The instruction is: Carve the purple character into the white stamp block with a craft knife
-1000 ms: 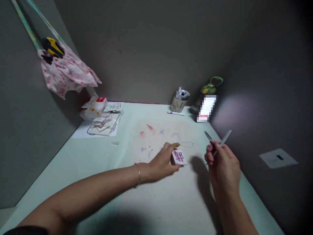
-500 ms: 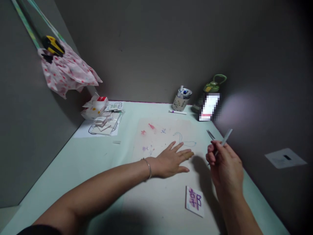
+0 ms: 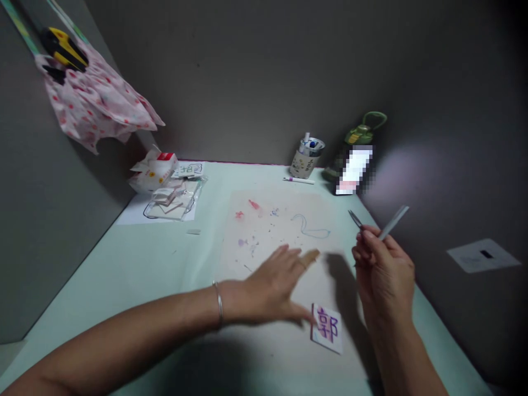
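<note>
My left hand [image 3: 272, 289], a thin bangle at its wrist, reaches over the pale sheet [image 3: 247, 352] with fingers outstretched and holding nothing. Its thumb tip overlaps the left edge of a small white square tile [image 3: 333, 333] with a purple Chinese character; contact I cannot tell. Closed in a pinch, my right hand [image 3: 381, 267] holds a slim silver-white stick-like tool [image 3: 394, 221] slanting up to the right. Dark tweezers [image 3: 355, 219] show just past its fingers; whether they are held or lie on the table is unclear. Small coloured marks and a blue outline drawing [image 3: 311, 228] cover the sheet's far part.
At the back stand a can of pens [image 3: 304, 159], a white marker [image 3: 299, 180], a green-topped bottle [image 3: 361, 135] and a phone with a blurred screen [image 3: 355, 170]. Tissues [image 3: 152, 170] and bagged tiles [image 3: 177, 201] sit left. A polka-dot cloth bag [image 3: 99, 104] hangs above; grey partitions enclose the table.
My left hand has drawn back toward me, its thumb reaching the tile. The silver tool in my right hand has tilted further right. The whole view has shifted slightly.
</note>
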Tool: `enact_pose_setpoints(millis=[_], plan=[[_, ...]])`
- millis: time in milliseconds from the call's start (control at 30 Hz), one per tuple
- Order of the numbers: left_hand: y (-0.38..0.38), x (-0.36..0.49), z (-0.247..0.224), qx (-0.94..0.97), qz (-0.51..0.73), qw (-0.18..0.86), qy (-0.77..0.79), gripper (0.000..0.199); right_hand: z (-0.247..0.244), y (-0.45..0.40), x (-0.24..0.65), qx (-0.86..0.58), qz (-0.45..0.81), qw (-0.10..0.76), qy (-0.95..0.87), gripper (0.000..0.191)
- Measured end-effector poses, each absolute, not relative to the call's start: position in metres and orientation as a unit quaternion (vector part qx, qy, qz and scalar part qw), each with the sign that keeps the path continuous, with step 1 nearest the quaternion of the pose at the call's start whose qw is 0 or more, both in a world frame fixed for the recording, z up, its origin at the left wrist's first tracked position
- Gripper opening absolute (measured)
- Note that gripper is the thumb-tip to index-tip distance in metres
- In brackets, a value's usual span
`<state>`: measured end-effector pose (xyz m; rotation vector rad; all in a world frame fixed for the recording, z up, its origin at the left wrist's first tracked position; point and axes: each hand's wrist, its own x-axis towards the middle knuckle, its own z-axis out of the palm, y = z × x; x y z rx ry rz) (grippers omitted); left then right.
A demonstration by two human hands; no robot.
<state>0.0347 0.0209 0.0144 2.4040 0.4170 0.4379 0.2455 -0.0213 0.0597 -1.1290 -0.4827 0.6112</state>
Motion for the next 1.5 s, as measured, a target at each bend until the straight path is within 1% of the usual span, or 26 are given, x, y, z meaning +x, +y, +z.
enact_pose_setpoints(millis=[33, 67, 100, 167, 267, 300, 367, 467, 567, 700, 833, 900, 967, 1033, 1100, 1167, 1233, 1300, 1400, 1467, 1500], plan=[[0.006, 0.037, 0.011, 0.916, 0.158, 0.342, 0.137, 0.125, 0.059, -0.02, 0.247, -0.523, 0.282, 0.774, -0.22, 0.024], [-0.006, 0.04, 0.008, 0.918, 0.145, 0.348, 0.126, 0.128, 0.059, -0.02, 0.248, -0.525, 0.283, 0.773, -0.216, 0.024], [-0.014, 0.041, 0.005, 0.92, 0.138, 0.348, 0.119, 0.125, 0.059, -0.019, 0.249, -0.528, 0.282, 0.772, -0.213, 0.025], [-0.021, 0.041, 0.002, 0.919, 0.135, 0.351, 0.12, 0.113, 0.058, -0.019, 0.25, -0.533, 0.274, 0.773, -0.206, 0.027], [-0.016, 0.035, 0.005, 0.908, 0.157, 0.365, 0.133, 0.096, 0.061, -0.024, 0.25, -0.542, 0.269, 0.771, -0.199, 0.036], [-0.012, 0.033, 0.007, 0.904, 0.163, 0.368, 0.141, 0.094, 0.062, -0.027, 0.249, -0.546, 0.277, 0.766, -0.198, 0.039], [-0.005, 0.032, 0.013, 0.902, 0.161, 0.372, 0.15, 0.099, 0.068, -0.031, 0.248, -0.55, 0.3, 0.753, -0.199, 0.041], [0.005, 0.041, 0.021, 0.911, 0.116, 0.383, 0.096, 0.111, 0.077, -0.035, 0.246, -0.544, 0.322, 0.746, -0.209, 0.037], [0.011, 0.057, 0.026, 0.918, 0.074, 0.387, 0.043, 0.106, 0.081, -0.038, 0.248, -0.536, 0.316, 0.75, -0.224, 0.027], [0.013, 0.062, 0.021, 0.907, 0.098, 0.407, 0.046, 0.103, 0.073, -0.044, 0.252, -0.545, 0.295, 0.746, -0.245, 0.02], [0.012, 0.047, 0.009, 0.905, 0.162, 0.373, 0.122, 0.096, 0.057, -0.051, 0.247, -0.586, 0.24, 0.723, -0.277, 0.015], [0.012, 0.037, 0.005, 0.899, 0.193, 0.345, 0.19, 0.094, 0.051, -0.053, 0.24, -0.606, 0.207, 0.702, -0.312, 0.017], [0.014, 0.029, 0.002, 0.893, 0.199, 0.327, 0.235, 0.095, 0.046, -0.053, 0.231, -0.63, 0.187, 0.658, -0.369, 0.025], [0.016, 0.022, 0.001, 0.893, 0.191, 0.321, 0.251, 0.101, 0.042, -0.052, 0.223, -0.649, 0.176, 0.6, -0.433, 0.03], [0.018, 0.016, 0.002, 0.894, 0.186, 0.323, 0.249, 0.107, 0.038, -0.051, 0.218, -0.651, 0.176, 0.559, -0.482, 0.028], [0.018, 0.011, 0.002, 0.89, 0.19, 0.337, 0.243, 0.106, 0.034, -0.051, 0.22, -0.64, 0.197, 0.526, -0.525, 0.027], [0.018, 0.008, 0.001, 0.881, 0.202, 0.354, 0.24, 0.101, 0.031, -0.052, 0.226, -0.621, 0.225, 0.478, -0.579, 0.036], [0.017, 0.006, -0.002, 0.874, 0.216, 0.365, 0.237, 0.098, 0.028, -0.055, 0.235, -0.596, 0.238, 0.424, -0.639, 0.057], [0.019, 0.006, -0.007, 0.871, 0.228, 0.369, 0.23, 0.098, 0.021, -0.058, 0.247, -0.569, 0.205, 0.353, -0.714, 0.087], [0.019, 0.006, -0.01, 0.87, 0.237, 0.369, 0.226, 0.098, 0.015, -0.06, 0.251, -0.549, 0.172, 0.317, -0.754, 0.096], [0.02, 0.006, -0.011, 0.869, 0.242, 0.368, 0.224, 0.098, 0.011, -0.06, 0.252, -0.541, 0.156, 0.304, -0.769, 0.097]])
